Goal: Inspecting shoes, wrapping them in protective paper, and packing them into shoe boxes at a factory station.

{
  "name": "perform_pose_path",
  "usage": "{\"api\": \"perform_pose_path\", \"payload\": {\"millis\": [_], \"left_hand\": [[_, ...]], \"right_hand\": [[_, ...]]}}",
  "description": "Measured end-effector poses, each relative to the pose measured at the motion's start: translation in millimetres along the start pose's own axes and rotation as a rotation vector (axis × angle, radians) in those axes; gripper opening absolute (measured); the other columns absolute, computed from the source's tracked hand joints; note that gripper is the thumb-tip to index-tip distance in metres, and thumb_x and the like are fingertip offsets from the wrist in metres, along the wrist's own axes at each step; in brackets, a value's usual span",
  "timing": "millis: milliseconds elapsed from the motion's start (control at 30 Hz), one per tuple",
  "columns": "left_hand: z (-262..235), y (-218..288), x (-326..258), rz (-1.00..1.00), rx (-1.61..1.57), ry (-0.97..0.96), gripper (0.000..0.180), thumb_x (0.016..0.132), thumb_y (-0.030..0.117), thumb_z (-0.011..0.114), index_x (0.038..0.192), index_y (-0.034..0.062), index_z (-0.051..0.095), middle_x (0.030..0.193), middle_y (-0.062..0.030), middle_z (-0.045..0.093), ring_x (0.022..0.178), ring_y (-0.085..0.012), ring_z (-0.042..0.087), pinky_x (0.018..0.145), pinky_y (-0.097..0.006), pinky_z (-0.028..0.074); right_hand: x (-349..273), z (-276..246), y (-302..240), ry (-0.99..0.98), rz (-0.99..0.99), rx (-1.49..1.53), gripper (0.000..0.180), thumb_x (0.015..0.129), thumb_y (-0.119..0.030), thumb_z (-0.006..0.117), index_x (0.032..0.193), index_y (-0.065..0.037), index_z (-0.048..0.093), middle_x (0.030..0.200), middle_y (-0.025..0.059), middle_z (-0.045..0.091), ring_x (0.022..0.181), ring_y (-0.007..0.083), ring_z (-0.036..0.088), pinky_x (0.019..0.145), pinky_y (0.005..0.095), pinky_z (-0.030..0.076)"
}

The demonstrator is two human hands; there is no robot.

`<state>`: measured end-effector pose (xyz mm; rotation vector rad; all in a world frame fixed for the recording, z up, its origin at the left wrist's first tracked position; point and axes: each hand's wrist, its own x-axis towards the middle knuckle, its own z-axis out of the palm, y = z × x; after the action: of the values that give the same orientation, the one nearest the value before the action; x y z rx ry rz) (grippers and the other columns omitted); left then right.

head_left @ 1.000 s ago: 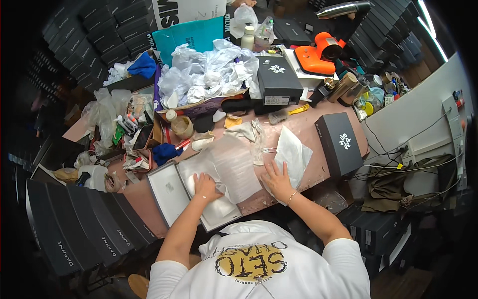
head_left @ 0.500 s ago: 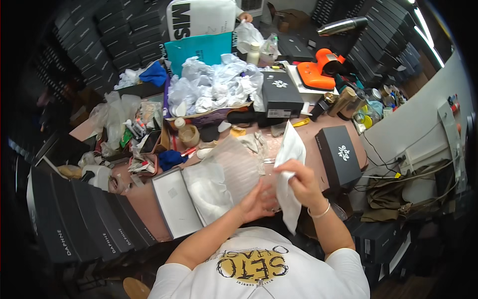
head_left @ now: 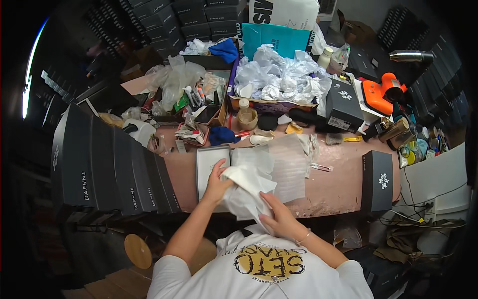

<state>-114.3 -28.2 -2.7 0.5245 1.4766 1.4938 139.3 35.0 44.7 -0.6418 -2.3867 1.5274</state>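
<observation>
White sheet point(head_left: 249, 187): folded and creased, raised between both hands at the front edge of the counter point(head_left: 336, 192), left of that edge's middle; its lower part hangs over the edge.
Left grip point(head_left: 215, 188): at the sheet's upper left, some fingertips tucked out of sight under a fold; whether they pinch the sheet cannot be told. Best practice: support the fold from below with flat fingers, so that the thin material does not tear.
Right grip point(head_left: 285, 218): at the sheet's lower right, thumb and forefinger spread; pressure by the hidden fingers cannot be told. Best practice: control the loose corner without crushing it.
Sheet tension: apply light, even pull from both sides; a sharp tug would probably rip or crease it.
Front edge: lift the hanging part clear, since it could snag on the counter's rim.
Pale tray point(head_left: 205, 159): open, near the front edge, just beside the left grip; avoid knocking its wall with the wrist.
Foam sheet point(head_left: 291, 174): flat, right of the white sheet; avoid dragging it along.
Slim tool point(head_left: 322, 168): beyond the foam, toward the counter's right end; sweep no sheet corner across it.
Dark box point(head_left: 381, 172): upright at the right end, well apart from both hands.
</observation>
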Motion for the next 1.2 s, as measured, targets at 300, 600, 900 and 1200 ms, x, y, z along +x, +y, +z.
{"api": "perform_pose_path", "payload": {"millis": [300, 600, 900, 1200], "left_hand": [[83.5, -117.2, 21.2, -0.164, 0.192, 0.1, 0.074, 0.095, 0.035, 0.052, 0.144, -0.0074, 0.018, 0.149, -0.0264, 0.023, 0.14, -0.0332, 0.02, 0.112, -0.036, 0.021], [85.5, -143.4, 48.6, 0.055, 0.756, 0.192, 0.063, 0.072, 0.041, 0.075, 0.107, -0.0067, 0.052, 0.104, -0.0257, 0.058, 0.099, -0.0396, 0.056, 0.088, -0.046, 0.045], [98.5, -178.1, 56.4, 0.19, 0.645, 0.495, 0.058, 0.082, 0.026, 0.068, 0.122, -0.0084, 0.044, 0.113, -0.0282, 0.055, 0.108, -0.043, 0.052, 0.093, -0.046, 0.041], [47.8, -86.4, -14.8, 0.353, 0.597, 0.443, 0.053, 0.089, 0.009, 0.058, 0.138, 0.0014, 0.039, 0.126, -0.0208, 0.051, 0.116, -0.0308, 0.052, 0.091, -0.037, 0.045]], "right_hand": [[52.2, 58.1, 104.8, 0.142, -0.01, -0.484, 0.059, 0.082, -0.013, 0.063, 0.134, -0.001, 0.039, 0.137, 0.0367, 0.032, 0.112, 0.049, 0.047, 0.092, 0.0484, 0.043], [-6.4, 22.7, 143.2, 0.226, 0.464, -0.071, 0.04, 0.09, -0.036, 0.058, 0.074, 0.0, 0.067, 0.062, 0.0201, 0.061, 0.054, 0.0378, 0.058, 0.052, 0.0397, 0.044], [-45.0, 9.6, 95.7, -0.024, 0.056, -0.15, 0.024, 0.087, -0.02, 0.059, 0.103, -0.002, 0.061, 0.095, 0.0227, 0.063, 0.085, 0.0424, 0.06, 0.073, 0.0468, 0.05], [-37.0, -47.7, 155.6, -0.003, 0.229, -0.36, 0.063, 0.087, -0.024, 0.061, 0.139, -0.001, 0.033, 0.14, 0.0275, 0.036, 0.115, 0.0453, 0.049, 0.096, 0.0465, 0.042]]}}
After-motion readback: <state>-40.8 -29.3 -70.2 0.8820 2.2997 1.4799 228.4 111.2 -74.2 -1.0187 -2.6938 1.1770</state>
